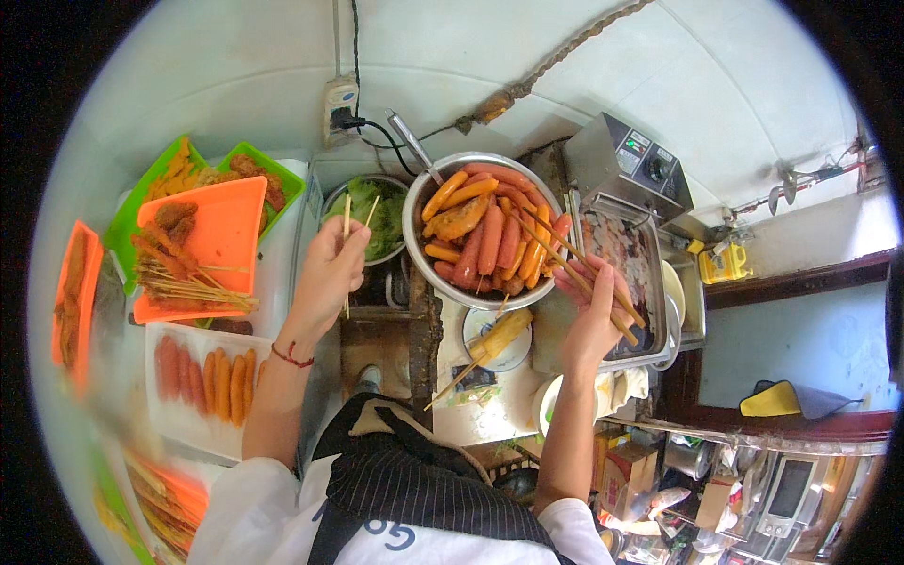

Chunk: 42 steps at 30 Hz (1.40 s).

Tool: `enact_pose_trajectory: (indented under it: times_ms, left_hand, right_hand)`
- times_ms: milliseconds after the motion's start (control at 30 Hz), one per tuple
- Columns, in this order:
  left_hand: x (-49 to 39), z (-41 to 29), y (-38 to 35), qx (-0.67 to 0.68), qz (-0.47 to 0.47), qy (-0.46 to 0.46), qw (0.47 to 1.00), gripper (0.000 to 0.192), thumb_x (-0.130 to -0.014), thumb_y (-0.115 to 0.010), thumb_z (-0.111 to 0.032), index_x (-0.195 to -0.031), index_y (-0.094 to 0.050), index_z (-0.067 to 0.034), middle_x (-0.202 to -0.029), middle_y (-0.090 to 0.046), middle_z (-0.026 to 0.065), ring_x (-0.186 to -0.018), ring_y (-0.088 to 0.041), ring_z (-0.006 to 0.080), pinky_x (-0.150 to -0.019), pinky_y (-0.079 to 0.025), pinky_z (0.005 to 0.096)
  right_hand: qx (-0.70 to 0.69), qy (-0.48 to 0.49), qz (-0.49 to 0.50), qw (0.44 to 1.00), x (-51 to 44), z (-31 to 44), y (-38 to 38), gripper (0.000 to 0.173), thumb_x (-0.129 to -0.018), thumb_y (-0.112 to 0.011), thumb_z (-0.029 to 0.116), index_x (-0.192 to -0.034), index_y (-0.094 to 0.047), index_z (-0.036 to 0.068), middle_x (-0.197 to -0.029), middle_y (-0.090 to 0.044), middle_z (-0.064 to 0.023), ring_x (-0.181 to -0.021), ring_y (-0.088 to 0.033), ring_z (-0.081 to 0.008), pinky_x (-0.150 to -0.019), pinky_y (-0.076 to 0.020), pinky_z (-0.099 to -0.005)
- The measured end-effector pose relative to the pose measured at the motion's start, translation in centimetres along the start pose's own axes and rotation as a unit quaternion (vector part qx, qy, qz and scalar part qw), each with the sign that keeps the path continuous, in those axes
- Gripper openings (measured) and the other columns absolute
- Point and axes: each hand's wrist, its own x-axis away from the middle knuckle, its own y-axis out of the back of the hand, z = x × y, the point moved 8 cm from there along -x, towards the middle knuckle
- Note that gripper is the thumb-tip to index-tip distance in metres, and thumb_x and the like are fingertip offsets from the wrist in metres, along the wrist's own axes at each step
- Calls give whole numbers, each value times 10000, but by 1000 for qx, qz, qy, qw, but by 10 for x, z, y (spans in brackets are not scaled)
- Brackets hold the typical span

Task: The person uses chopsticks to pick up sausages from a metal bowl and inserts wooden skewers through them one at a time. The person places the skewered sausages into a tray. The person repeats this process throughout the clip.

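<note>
My left hand (328,265) grips thin wooden skewers (347,212), whose tips stick up past the thumb. In my right hand (593,300) is a pair of long wooden chopsticks (575,279), their tips over the right side of a round metal bowl (415,258). Red and orange sausages (491,244) fill the bowl, along with a browned piece of fried food (458,220). A metal handle (409,138) leans out over its far rim. Below the bowl, a skewered yellow food (503,335) lies across a small plate (519,357). Behind my left hand, green lettuce (381,215) fills another metal pot.
At left, an orange tray (219,212) holds skewered fried food, above a white tray (155,409) of sausages. To the right stands an electric fryer (628,166) with a murky, food-flecked basin. A plugged socket (341,95) is on the wall; a yellow bottle (724,265) stands far right.
</note>
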Motion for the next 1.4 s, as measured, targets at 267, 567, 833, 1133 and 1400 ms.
enact_pose_trajectory:
  times_ms: [267, 567, 833, 1133, 1400]
  left_hand:
    - [-23, 17, -14, 40, 49, 30, 998, 118, -985, -496, -175, -962, -477, -61, -674, -351, -56, -529, -314, 28, -450, -248, 194]
    - [-51, 34, -40, 109, 35, 109, 987, 169, -1002, -440, -218, -894, -444, -88, -737, -412, -18, -564, -399, 87, -495, -356, 241]
    - [-75, 17, -51, -57, 64, 41, 995, 177, -1007, -424, -259, -899, -453, -122, -680, -425, -46, -567, -410, 68, -514, -367, 227]
    - [-46, -40, -112, -263, 126, -273, 917, 144, -942, -552, -125, -982, -591, 8, -901, -625, 48, -853, -582, 108, -811, -464, 253]
    - [-24, -52, -163, -239, 210, -320, 892, 112, -915, -576, -63, -996, -584, 14, -981, -653, 85, -916, -616, 134, -849, -477, 275]
  right_hand:
    - [63, -60, 58, 995, -21, -14, -25, 316, -964, -490, 178, -983, -581, -124, -865, -654, -226, -708, -692, -297, -629, -594, -338]
    - [47, -86, 71, 993, -40, -19, -37, 281, -956, -502, 147, -960, -582, -122, -818, -653, -223, -638, -687, -287, -575, -592, -330]
    - [45, -45, 63, 996, -40, -25, -34, 274, -964, -483, 134, -945, -589, -118, -796, -657, -208, -645, -687, -282, -569, -590, -328]
    - [-15, -82, -18, 996, 48, -11, 26, 363, -994, -467, 236, -1022, -581, -108, -900, -661, -216, -762, -690, -289, -711, -564, -345]
    - [-48, -66, -39, 996, 69, -13, 46, 339, -1000, -456, 219, -1028, -577, -97, -899, -658, -217, -755, -687, -304, -721, -567, -368]
